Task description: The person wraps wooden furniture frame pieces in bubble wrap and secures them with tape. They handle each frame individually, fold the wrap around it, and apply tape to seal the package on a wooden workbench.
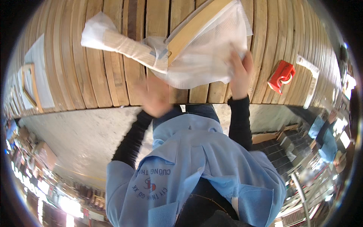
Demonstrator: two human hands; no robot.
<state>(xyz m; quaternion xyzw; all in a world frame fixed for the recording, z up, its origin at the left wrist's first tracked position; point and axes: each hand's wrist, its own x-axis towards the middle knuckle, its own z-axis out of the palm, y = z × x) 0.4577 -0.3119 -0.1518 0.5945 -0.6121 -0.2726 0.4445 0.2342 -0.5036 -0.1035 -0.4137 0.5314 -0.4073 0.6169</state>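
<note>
A pale wooden piece (200, 28) lies on the slatted bench in front of me, partly wrapped in a thin white foam sheet (206, 70). A long narrow arm of the bundle (130, 49) reaches to the left, covered in the same white wrap, with small grey tape bits near the joint. My right hand (240, 72) is at the right side of the foam sheet, its fingers closed on the sheet. Close below the bundle's near edge is my left hand (154, 96), smeared by motion, so its fingers cannot be made out.
A red tape dispenser (281, 76) sits on the slatted bench (87, 79) to the right. Beyond it lies a narrow white-wrapped piece (312, 81). At far left, a wooden frame (30, 85) rests on a white sheet (42, 72). Another person (327, 140) is at the right.
</note>
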